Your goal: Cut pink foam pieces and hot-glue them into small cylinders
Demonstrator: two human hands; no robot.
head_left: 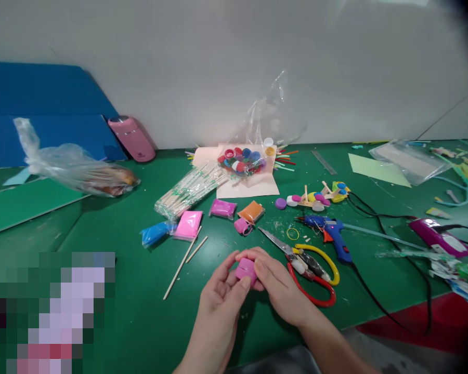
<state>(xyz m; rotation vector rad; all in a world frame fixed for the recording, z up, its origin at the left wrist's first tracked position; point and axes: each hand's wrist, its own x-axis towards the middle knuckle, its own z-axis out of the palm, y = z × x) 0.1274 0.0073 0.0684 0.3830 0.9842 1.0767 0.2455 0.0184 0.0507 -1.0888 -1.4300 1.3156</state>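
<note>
Over the near middle of the table, my left hand (223,292) and my right hand (275,280) meet around a small pink round piece (245,270). A dark seam runs across it; whether it is a bottle cap or modelling clay I cannot tell. The thumb and fingers of both hands press on it from either side. Just right of my right hand lie open scissors (310,270) with one yellow and one red handle. Beyond my fingers are a crumpled pink packet (243,226), an orange clay packet (251,211) and a magenta clay packet (222,209).
Wooden sticks (183,262) lie left of my hands, near pink (189,224) and blue packets (156,235). A blue glue gun (337,234) with trailing cable rests at right. Behind are bagged bottle caps (244,162), a stick-and-cap model (315,199) and a pink flask (134,139).
</note>
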